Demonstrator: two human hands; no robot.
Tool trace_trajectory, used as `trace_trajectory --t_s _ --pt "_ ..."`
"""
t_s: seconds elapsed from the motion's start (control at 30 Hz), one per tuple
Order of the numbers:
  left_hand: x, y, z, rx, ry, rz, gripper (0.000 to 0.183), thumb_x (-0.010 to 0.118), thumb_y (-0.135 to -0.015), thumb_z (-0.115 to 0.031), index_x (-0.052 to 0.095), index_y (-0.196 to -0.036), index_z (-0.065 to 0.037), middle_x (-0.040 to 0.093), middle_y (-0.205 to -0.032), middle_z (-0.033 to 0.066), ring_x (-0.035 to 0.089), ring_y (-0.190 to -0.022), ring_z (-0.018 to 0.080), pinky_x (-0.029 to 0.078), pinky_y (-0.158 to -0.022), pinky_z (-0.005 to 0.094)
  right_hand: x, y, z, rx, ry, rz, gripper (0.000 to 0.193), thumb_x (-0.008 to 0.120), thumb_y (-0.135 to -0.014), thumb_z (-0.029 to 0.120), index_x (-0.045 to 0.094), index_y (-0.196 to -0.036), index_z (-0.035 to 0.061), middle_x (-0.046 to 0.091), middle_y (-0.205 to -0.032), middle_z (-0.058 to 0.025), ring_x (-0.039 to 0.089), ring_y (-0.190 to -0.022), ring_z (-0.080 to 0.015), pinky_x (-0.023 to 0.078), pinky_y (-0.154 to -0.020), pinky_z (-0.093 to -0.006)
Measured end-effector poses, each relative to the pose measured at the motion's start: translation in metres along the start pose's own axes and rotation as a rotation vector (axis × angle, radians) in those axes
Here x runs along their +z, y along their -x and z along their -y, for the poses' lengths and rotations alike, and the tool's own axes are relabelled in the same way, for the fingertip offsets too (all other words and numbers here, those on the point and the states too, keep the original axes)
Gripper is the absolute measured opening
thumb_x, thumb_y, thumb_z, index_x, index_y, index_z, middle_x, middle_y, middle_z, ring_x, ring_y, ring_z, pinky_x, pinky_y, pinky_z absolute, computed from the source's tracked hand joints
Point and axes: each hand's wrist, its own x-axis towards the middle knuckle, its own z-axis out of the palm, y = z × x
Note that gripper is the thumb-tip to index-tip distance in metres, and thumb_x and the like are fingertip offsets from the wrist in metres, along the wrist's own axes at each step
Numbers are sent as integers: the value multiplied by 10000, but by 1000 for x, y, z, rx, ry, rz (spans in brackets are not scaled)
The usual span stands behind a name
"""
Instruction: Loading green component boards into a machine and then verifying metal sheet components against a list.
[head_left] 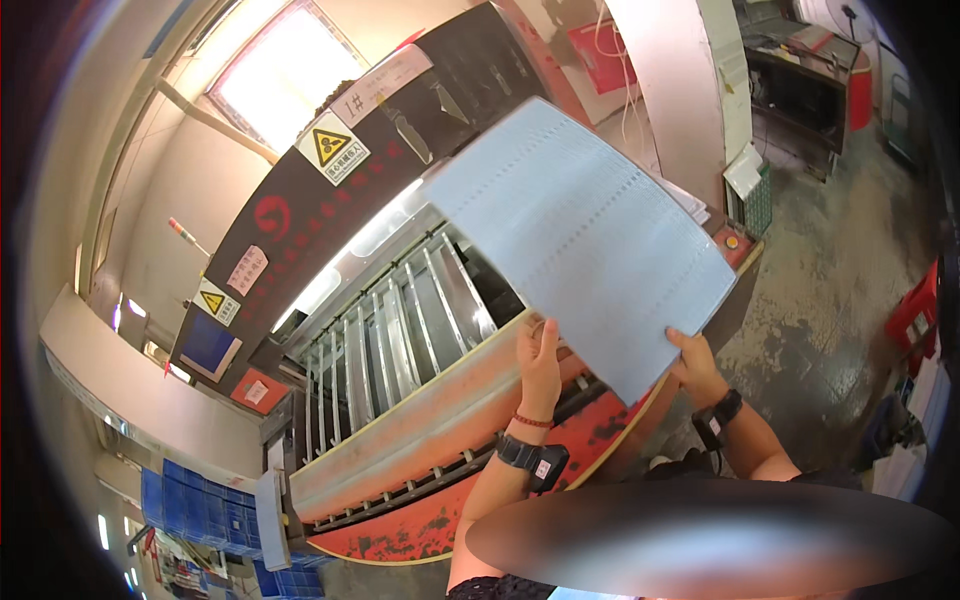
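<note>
A large light-blue sheet (590,230) with rows of small perforation-like marks is held up in front of me, slightly curved. My left hand (538,365) grips its left edge, thumb pointing up. On the near right edge, my right hand (695,365) pinches the sheet, the fingers mostly hidden beneath it. Beyond the sheet stands a big machine with a dark front panel (240,215) and an opening lined with metal bars (395,330). The sheet covers the right part of that opening. Both wrists wear black straps with small devices.
The machine's worn red front ledge (400,525) curves below my left forearm. Blue crates (200,510) are stacked at lower left. A white pillar (690,90) rises behind the sheet. To the right are a red stool (915,310) and a dark metal cabinet (800,90).
</note>
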Motion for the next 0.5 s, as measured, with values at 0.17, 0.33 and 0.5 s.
trace_trajectory --t_s 0.17,0.33,0.5 --pt "-18 12 17 -105 192 -73 269 475 -928 -230 458 -1097 -21 595 -952 117 605 -833 204 534 -662 319 -58 -131 13 -46 -102 -86 428 566 -831 28 409 -1225 -31 512 -1169 -118 511 -1070 -244 423 -917 -351" --pt "-86 63 17 -145 71 -302 257 467 -931 -253 486 -1042 -22 611 -849 116 618 -693 202 535 -604 313 -156 -286 -2 -119 740 -107 241 608 -812 63 566 -1033 -23 628 -942 -86 615 -804 -217 500 -646 -309" --pt "-134 141 7 -166 -17 -753 208 492 -914 -241 531 -937 -38 596 -743 79 597 -627 185 510 -531 291 -228 -349 -16 -608 1413 283 461 665 -682 68 560 -1131 46 615 -985 -194 621 -815 -286 490 -704 -330"
